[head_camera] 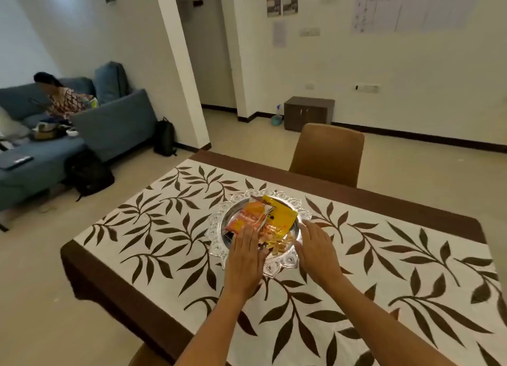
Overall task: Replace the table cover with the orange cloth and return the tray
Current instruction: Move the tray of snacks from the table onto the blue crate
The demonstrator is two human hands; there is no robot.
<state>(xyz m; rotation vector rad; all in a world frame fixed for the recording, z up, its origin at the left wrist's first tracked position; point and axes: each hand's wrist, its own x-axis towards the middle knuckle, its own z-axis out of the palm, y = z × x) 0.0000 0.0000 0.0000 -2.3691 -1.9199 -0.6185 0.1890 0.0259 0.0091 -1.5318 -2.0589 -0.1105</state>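
Your forearms reached out from the bottom of the view over the table cover (153, 228), a white cloth printed with dark brown leaves that lay flat on the brown table (411, 206). Your left hand (245, 258) and right hand (318, 250) were both spread open, fingers extended, at the near rim of the tray (216, 223); neither had closed on anything, though whether the palms touched the rim I could not tell. That tray sat mid-table, a round silvery plate with a scalloped, embossed edge, likely stiff, smooth and a bit slippery. You would do best to grip it at opposite sides of the rim and keep it level, since the loose snack packets (263, 217), orange and yellow, looked light and apt to slide. No orange cloth was in view.
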